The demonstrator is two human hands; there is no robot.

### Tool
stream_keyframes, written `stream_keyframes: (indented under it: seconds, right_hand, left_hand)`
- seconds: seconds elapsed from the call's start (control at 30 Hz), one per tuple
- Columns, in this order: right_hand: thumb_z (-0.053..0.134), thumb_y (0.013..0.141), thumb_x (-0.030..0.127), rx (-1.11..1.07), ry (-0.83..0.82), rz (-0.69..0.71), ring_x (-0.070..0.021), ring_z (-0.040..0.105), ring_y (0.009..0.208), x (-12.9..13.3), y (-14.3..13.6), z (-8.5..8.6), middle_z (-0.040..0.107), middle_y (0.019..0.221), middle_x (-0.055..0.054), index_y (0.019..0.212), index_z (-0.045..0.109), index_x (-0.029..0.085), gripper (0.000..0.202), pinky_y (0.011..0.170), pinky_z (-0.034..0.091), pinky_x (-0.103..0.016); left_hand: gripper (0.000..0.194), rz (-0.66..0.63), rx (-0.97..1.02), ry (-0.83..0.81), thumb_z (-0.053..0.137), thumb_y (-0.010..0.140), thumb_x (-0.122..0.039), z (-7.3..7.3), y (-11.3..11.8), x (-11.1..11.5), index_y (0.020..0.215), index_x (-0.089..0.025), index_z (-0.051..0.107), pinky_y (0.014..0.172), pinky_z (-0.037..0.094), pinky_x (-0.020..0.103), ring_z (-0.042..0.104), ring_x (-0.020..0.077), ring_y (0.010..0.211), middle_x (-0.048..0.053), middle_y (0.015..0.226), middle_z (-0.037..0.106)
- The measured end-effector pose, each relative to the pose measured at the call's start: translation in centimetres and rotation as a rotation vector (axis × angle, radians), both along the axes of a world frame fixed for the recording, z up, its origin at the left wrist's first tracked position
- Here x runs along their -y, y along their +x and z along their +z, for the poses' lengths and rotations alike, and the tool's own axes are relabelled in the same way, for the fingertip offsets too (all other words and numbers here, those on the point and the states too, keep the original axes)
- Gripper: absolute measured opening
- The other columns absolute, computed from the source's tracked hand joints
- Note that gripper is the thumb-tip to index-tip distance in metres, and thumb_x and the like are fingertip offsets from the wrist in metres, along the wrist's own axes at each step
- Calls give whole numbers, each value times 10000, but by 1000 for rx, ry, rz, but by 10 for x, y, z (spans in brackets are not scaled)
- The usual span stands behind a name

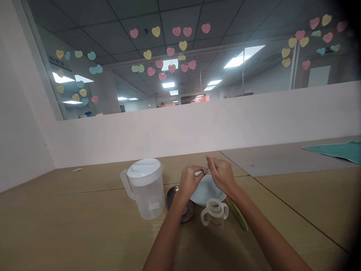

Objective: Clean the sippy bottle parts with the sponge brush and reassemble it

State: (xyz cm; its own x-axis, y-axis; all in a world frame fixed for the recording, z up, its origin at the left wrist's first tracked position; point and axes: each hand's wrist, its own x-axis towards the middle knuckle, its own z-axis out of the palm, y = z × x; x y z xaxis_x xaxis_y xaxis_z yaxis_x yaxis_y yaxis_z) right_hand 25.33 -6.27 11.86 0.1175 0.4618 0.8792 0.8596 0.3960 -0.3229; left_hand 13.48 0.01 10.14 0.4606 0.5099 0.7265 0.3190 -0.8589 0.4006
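Note:
Over a white bowl, my left hand and my right hand are closed together on a small round whitish bottle cap. Fingers cover part of the cap, so its details are hidden. Just below the hands, a clear baby bottle with two side handles and red print stands upright with its mouth uncovered. A round metal dish lies partly behind my left forearm. Beside the bottle rests a long green thing, partly hidden by my right forearm.
To the left stands a translucent pitcher with a white lid and handle. A teal cloth lies at the far right of the table. A low white wall with a window above it borders the table's back.

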Motion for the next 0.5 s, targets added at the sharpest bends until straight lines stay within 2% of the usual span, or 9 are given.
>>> stream_keyframes:
  seconds: [0.17,0.4,0.5]
  right_hand:
    - [250,927,425,-115,112,14,-86,368,451,30,0,23,392,467,13,496,358,195,500,492,270,-233]
    - [304,920,393,-207,255,-95,-69,320,424,62,2,37,350,448,25,474,353,187,494,467,269,-240]
    - [341,906,424,-369,422,-127,-71,336,409,75,12,47,344,442,27,460,358,189,504,440,267,-245]
  left_hand:
    - [136,55,-10,56,598,795,-283,-3,3,-8,839,-228,714,779,401,290,589,176,819,31,851,710]
    - [142,32,-23,114,601,795,-296,5,0,0,876,-246,707,779,396,285,582,165,807,22,875,710]
    - [142,66,-110,118,598,795,-287,4,-6,-4,874,-251,710,780,393,286,582,169,799,19,867,712]
